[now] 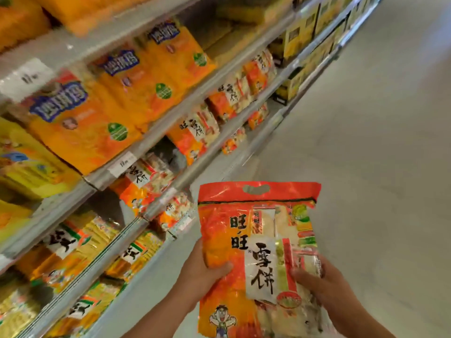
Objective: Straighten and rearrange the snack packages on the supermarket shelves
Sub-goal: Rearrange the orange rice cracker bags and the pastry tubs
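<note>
I hold a large red and orange rice-cracker bag [258, 240] upright in front of me, away from the shelves. My left hand [202, 274] grips its left edge with the thumb over the front. My right hand [317, 281] grips its right edge, thumb on the front. Several bags of the same kind [195, 132] stand in a row on the middle shelf to the left, some leaning. A dark gap [170, 154] shows in that row.
Orange bags with blue labels [117, 84] fill the shelf above. Yellow-orange packs [73, 242] fill the lower shelves at the left. The metal shelf edges [170, 184] run diagonally up to the right. Grey aisle floor [366, 142] lies to the right.
</note>
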Demonstrator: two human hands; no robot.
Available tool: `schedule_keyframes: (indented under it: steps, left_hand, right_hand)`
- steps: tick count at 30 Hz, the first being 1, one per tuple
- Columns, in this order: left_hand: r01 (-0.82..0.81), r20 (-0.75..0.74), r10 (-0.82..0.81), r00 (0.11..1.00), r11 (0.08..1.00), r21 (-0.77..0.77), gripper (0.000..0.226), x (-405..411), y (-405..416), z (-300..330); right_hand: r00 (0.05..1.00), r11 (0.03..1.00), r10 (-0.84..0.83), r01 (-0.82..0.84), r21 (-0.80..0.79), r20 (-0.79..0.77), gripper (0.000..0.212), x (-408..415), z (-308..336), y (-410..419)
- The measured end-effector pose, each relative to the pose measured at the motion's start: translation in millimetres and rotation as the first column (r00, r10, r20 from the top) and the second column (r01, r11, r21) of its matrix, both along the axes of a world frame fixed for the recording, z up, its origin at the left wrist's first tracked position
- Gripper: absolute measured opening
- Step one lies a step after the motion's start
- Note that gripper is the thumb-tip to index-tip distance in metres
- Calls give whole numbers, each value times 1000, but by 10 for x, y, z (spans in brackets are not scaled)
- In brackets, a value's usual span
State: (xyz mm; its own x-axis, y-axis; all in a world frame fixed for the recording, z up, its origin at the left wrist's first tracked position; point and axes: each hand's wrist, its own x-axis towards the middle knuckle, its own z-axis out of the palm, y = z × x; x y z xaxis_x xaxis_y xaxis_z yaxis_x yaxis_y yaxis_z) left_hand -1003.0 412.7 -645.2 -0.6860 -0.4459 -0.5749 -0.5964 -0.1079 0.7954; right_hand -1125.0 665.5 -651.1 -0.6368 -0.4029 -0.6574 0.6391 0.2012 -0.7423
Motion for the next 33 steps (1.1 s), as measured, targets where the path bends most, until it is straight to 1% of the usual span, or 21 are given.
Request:
schedule_keyframes:
  steps: [4,7,9,10,12,14,15,17,18,21,25,26,29,31,33]
  left_hand:
    - [-43,27,44,999,999,-24,79,-532,40,-99]
    - [-89,36,91,995,995,-53,78,-862,-121,-191]
    - [-148,46,151,987,987,-60,76,-1106,-290,-292]
    - [-181,60,184,981,982,-52,76,-1223,-382,-357]
    - [-251,84,253,964,967,-36,79,-1500,-574,-542]
    - [-270,91,271,958,963,-23,80,-1719,-730,-686]
    - [-275,102,275,956,961,-17,80,-1844,-810,-796]
    - [-273,116,273,955,962,-10,81,-2084,-958,-1023]
    - [-269,130,268,955,963,-8,81,-2198,-1013,-1141]
    - [-299,192,302,934,953,-45,78,-2511,-1095,-1540]
    - [-407,246,417,875,909,-95,78,-2917,-1043,-2314]
    - [-440,249,452,857,892,-103,76,-3011,-1076,-2542]
    - [-541,225,554,802,832,-122,61,-3253,-1327,-3245]
    - [-616,151,632,760,775,-140,53,-3366,-1569,-3732]
    - [-666,38,680,732,726,-168,54,-3437,-1863,-4218]
  right_hand:
    - [999,997,48,-47,55,-13,37,-662,-40,-44]
    - [992,989,129,-129,74,7,35,-1160,-88,-316]
    - [981,977,193,-192,94,-9,35,-1537,-153,-554]
    - [976,971,218,-214,110,-26,37,-1724,-187,-682]
    - [963,955,266,-257,146,-44,48,-2149,-292,-974]
    - [953,942,300,-290,167,-38,59,-2471,-400,-1223]
    - [941,928,338,-328,174,-30,58,-2643,-486,-1359]
    - [910,895,415,-408,177,3,49,-2991,-685,-1611]
    - [899,882,437,-434,182,26,47,-3160,-809,-1707]
    - [853,828,514,-521,210,89,52,-3646,-1255,-1978]
    - [759,730,627,-651,206,176,34,-4323,-2085,-2390]
    - [738,709,652,-674,204,172,31,-4459,-2326,-2517]
    - [675,644,733,-729,231,89,23,-4740,-3049,-2956]
    - [600,583,800,-775,243,-4,23,-4839,-3493,-3300]
    - [546,552,833,-809,202,-89,28,-4894,-3920,-3653]
